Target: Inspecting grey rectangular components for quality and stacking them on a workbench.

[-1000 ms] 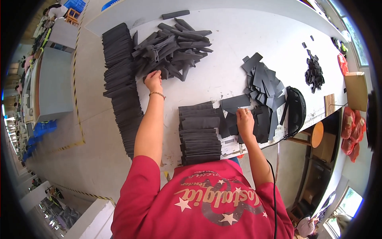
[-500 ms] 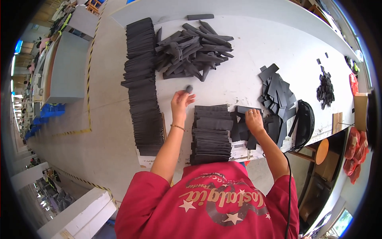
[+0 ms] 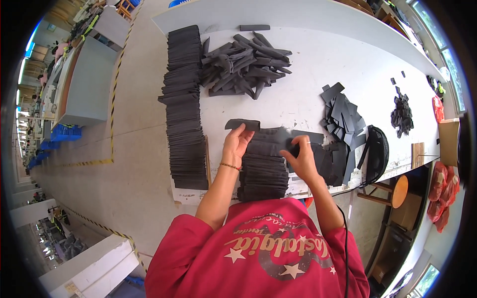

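My left hand [image 3: 237, 143] pinches a dark grey folded fabric piece [image 3: 242, 124], held just beyond the far left corner of a stack of dark folded fabric pieces [image 3: 263, 171]. My right hand [image 3: 303, 158] is over the right side of that stack, its fingers curled round a dark flat piece [image 3: 293, 145] that motion blurs. To the right of the stack lie loose flat black rectangles [image 3: 334, 161], partly overlapping. A long row of packed dark fabric pieces [image 3: 183, 119] runs along the table's left side.
Beyond my hands is a loose heap of dark folded pieces [image 3: 248, 64]. More black rectangles [image 3: 342, 114] are piled to the right, beside a black pouch [image 3: 377, 154]. Farther right are a heap of small black pieces [image 3: 401, 113] and a wooden stool [image 3: 400, 190].
My left hand has come nearer the stack, and the fabric piece in it now shows lengthwise. The right hand has lifted off the flat rectangles and moved left, bringing a dark piece.
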Action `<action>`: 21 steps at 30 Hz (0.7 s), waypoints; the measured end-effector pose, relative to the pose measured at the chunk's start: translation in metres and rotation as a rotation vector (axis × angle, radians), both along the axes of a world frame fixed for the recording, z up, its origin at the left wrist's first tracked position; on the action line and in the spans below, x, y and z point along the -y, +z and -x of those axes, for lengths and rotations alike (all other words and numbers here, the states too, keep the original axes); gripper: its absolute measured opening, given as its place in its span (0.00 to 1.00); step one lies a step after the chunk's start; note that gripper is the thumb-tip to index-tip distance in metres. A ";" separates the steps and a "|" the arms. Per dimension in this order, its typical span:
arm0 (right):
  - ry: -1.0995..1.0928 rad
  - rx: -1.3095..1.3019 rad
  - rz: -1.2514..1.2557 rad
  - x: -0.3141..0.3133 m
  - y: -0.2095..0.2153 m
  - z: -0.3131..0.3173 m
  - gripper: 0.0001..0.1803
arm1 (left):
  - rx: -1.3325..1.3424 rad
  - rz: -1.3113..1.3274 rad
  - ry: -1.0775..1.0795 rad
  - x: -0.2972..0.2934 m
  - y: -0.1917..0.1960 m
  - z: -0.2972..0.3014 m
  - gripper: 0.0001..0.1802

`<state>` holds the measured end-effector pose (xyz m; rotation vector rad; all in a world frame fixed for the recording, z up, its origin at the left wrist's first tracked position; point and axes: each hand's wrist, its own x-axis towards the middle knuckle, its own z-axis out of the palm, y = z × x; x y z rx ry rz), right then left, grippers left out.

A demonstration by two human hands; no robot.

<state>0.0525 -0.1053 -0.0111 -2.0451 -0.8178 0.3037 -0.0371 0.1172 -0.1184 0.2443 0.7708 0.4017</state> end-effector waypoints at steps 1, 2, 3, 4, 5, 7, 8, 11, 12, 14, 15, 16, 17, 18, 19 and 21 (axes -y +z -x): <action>0.070 0.097 -0.010 0.002 -0.001 0.002 0.20 | 0.004 -0.001 -0.008 0.004 0.014 -0.004 0.09; 0.085 0.145 -0.002 0.004 -0.001 0.004 0.19 | 0.057 -0.065 -0.061 0.008 0.028 -0.007 0.08; 0.110 0.192 0.003 0.003 0.002 0.008 0.17 | 0.109 -0.134 -0.105 0.009 0.037 -0.006 0.07; 0.110 0.195 -0.001 0.001 0.005 0.010 0.17 | 0.112 -0.138 -0.104 0.009 0.036 -0.004 0.07; 0.083 0.151 -0.036 -0.001 0.008 0.012 0.19 | 0.130 -0.157 -0.110 0.007 0.034 -0.002 0.07; 0.057 0.110 -0.075 -0.003 0.011 0.014 0.20 | 0.151 -0.178 -0.116 0.007 0.035 -0.001 0.08; 0.041 0.082 -0.085 -0.004 0.012 0.014 0.22 | 0.137 -0.194 -0.106 0.007 0.036 -0.001 0.09; -0.001 0.126 -0.110 -0.005 0.013 0.010 0.23 | 0.137 -0.162 -0.107 0.014 0.053 -0.005 0.09; -0.011 0.197 -0.129 -0.006 0.015 0.009 0.22 | 0.148 -0.118 -0.102 0.015 0.059 -0.004 0.10; -0.016 0.239 -0.115 -0.009 0.020 0.011 0.20 | 0.172 -0.114 -0.127 0.013 0.055 -0.002 0.10; -0.025 0.281 -0.097 -0.009 0.022 0.010 0.17 | 0.194 -0.105 -0.156 0.013 0.058 -0.003 0.10; -0.028 0.282 -0.098 -0.010 0.023 0.009 0.17 | 0.196 -0.106 -0.159 0.014 0.062 -0.003 0.10; -0.035 0.312 -0.095 -0.010 0.023 0.008 0.16 | 0.203 -0.141 -0.181 0.016 0.066 -0.003 0.10; -0.041 0.340 -0.093 -0.011 0.024 0.008 0.14 | 0.209 -0.176 -0.200 0.017 0.071 -0.003 0.11; -0.043 0.341 -0.092 -0.011 0.026 0.007 0.14 | 0.210 -0.175 -0.202 0.018 0.074 -0.003 0.11; -0.052 0.350 -0.088 -0.013 0.032 0.008 0.13 | 0.228 -0.202 -0.248 0.018 0.077 -0.001 0.11</action>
